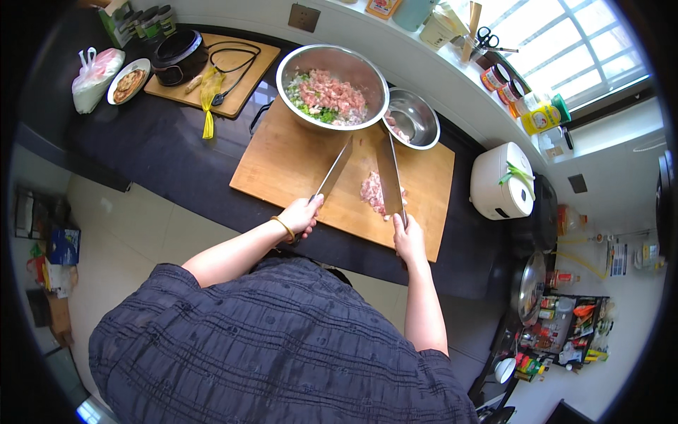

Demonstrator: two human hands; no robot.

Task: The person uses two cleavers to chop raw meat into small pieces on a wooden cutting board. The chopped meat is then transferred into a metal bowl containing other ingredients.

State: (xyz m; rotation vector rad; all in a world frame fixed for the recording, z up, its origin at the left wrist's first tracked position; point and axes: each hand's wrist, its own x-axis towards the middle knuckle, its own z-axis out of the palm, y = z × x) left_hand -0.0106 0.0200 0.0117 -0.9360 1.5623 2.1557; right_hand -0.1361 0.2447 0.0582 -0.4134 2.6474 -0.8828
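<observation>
My left hand (301,215) is closed round the handle of a cleaver (335,168), its blade pointing away over the wooden cutting board (282,166). In my right hand (409,239) I grip a second cleaver (390,173), whose blade reaches over a small pile of chopped raw meat (372,191) and partly covers it. A large steel bowl (282,71) stands at the board's far side, holding minced meat (330,95) and chopped green and white pieces (311,109). Right of it, a smaller steel bowl (424,120) contains a few pieces of meat (397,130).
On the dark counter (180,162), a second board (247,63) at the far left bears a black appliance (178,56) with a cord. Beside it are a plate of food (129,83) and a plastic bag (97,79). A white rice cooker (501,184) stands right of the cutting board.
</observation>
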